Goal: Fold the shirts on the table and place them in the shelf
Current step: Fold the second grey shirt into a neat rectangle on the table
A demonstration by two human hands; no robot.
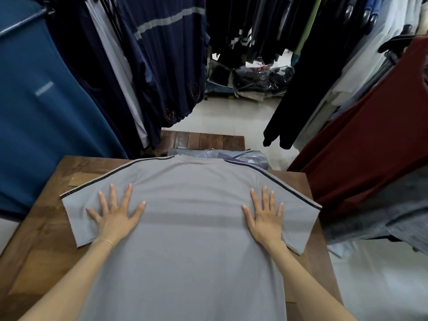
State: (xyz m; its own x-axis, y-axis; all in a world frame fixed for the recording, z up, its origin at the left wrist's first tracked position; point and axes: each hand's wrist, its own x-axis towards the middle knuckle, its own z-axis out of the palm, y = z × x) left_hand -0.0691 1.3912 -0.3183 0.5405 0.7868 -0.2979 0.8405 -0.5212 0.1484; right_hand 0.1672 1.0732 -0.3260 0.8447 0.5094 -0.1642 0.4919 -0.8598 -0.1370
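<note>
A grey short-sleeved shirt point(192, 239) with dark stripes along the shoulders lies spread flat, back side up, on the wooden table point(44, 230), collar pointing away from me. My left hand point(114, 210) lies flat with fingers spread on the shirt near its left sleeve. My right hand point(266, 213) lies flat with fingers spread near the right sleeve. Both palms press on the cloth and neither grips it. No shelf is in view.
Beyond the collar lie plastic-wrapped garments point(243, 157) and a second wooden surface point(203, 140). Hanging clothes crowd both sides: a blue shirt point(34, 112) at left, a dark red one point(370, 140) at right. Bagged clothes point(254, 82) sit on the pale floor further back.
</note>
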